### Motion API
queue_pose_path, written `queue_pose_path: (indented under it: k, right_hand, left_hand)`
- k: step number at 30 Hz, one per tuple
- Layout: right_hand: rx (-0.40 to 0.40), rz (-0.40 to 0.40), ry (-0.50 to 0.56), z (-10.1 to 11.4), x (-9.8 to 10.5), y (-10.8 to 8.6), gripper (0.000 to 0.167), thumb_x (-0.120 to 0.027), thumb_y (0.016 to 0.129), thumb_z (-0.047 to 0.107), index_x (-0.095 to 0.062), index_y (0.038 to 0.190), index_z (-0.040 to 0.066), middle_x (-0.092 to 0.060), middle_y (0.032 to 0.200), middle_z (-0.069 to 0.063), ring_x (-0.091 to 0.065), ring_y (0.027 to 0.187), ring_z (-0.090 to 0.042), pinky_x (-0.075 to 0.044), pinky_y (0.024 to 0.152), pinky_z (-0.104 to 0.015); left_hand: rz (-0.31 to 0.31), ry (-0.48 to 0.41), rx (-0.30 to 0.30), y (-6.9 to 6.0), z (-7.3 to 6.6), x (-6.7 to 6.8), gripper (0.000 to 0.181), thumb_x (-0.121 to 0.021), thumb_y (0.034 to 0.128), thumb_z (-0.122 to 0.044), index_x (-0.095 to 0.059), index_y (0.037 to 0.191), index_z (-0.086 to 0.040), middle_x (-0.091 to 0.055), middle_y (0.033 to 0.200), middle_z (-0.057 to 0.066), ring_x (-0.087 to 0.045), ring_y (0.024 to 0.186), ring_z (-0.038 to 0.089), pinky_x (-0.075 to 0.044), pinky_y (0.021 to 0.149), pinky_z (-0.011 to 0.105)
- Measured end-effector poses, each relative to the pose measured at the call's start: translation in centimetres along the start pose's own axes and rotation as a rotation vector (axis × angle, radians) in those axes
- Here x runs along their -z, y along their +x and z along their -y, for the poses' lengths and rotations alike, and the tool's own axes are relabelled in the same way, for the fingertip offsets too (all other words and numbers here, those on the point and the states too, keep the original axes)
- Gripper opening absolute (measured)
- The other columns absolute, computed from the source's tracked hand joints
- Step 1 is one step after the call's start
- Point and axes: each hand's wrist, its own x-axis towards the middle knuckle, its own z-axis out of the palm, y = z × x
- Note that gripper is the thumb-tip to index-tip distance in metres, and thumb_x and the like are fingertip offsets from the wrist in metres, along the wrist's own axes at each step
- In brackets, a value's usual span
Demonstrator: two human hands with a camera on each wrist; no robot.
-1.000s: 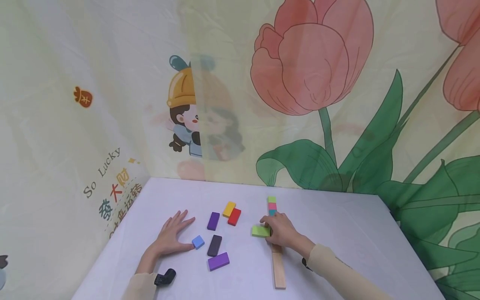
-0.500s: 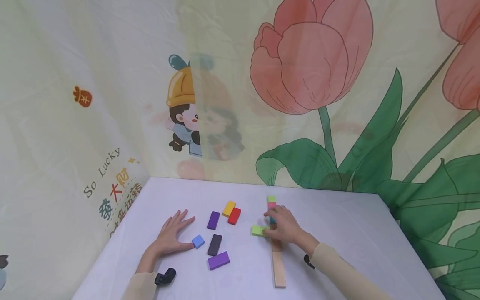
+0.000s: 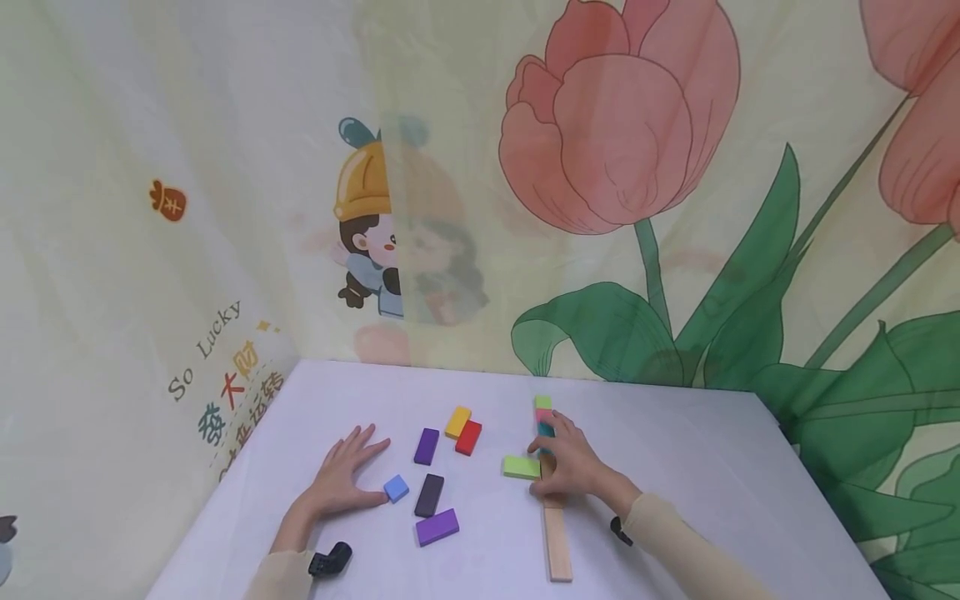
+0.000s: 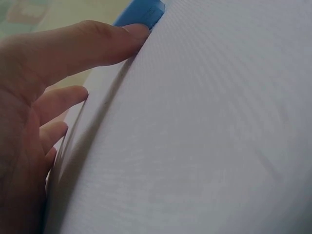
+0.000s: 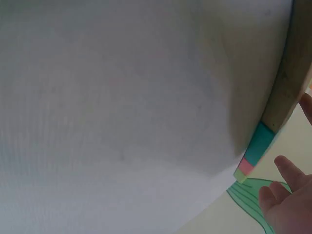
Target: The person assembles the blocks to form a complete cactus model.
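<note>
My left hand (image 3: 347, 475) lies on the table with fingers spread. Its thumb tip touches a small blue block (image 3: 396, 488), as the left wrist view shows with the blue block (image 4: 141, 13). On the right, my right hand (image 3: 573, 458) hovers over a straight row of blocks, fingers apart and loosely bent, gripping nothing that I can see. The row has a light green block (image 3: 543, 402), a pink block (image 5: 245, 166), a teal block (image 5: 259, 144) and plain wooden blocks (image 3: 557, 546). A lime green block (image 3: 521, 467) sticks out leftward beside the row. My hand partly covers the row's middle.
Between the hands lie a yellow block (image 3: 457, 422), a red block (image 3: 468, 437), a dark purple block (image 3: 426, 447), a black block (image 3: 429, 495) and a purple block (image 3: 437, 527). Behind the white table (image 3: 637, 517) hangs a printed curtain (image 3: 450, 167).
My right hand has shifted slightly right, off the lime green block, and its fingers have spread over the row. The left hand and the loose blocks stay put.
</note>
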Motion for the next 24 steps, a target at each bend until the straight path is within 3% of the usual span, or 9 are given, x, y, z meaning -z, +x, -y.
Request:
queue_pose_path:
  k: [4,11,24]
  right_hand:
    - [0.007,-0.039,-0.04,0.1,-0.6,0.1,0.04,-0.089,0.066,0.035,-0.073,0.099,0.019,-0.038,0.147,-0.022,-0.021,0.142,-0.045,-0.029,0.109,-0.065]
    - [-0.029,-0.037,-0.048,0.3,-1.0,0.7,0.024,-0.084,0.073,0.027,-0.074,0.092,0.018,-0.04,0.147,-0.022,-0.021,0.144,-0.044,-0.027,0.113,-0.061]
    - [-0.042,-0.057,-0.04,0.4,-1.0,0.9,0.021,-0.082,0.074,0.023,-0.07,0.09,0.016,-0.042,0.146,-0.022,-0.025,0.142,-0.045,-0.027,0.113,-0.061]
  left_hand:
    - [-0.007,-0.002,-0.008,0.0,0.0,0.0,0.091,-0.08,0.0684,-0.051,-0.05,0.145,-0.01,-0.025,0.159,0.023,-0.013,0.146,0.047,-0.005,0.115,0.065]
    - [0.007,-0.004,-0.001,0.0,-0.1,0.0,0.093,-0.08,0.0678,-0.052,-0.05,0.145,-0.009,-0.025,0.159,0.023,-0.012,0.146,0.048,-0.004,0.115,0.066]
    - [0.007,-0.013,0.002,-0.1,0.1,-0.1,0.092,-0.081,0.0675,-0.051,-0.05,0.145,-0.01,-0.025,0.159,0.022,-0.012,0.146,0.047,-0.004,0.115,0.065]
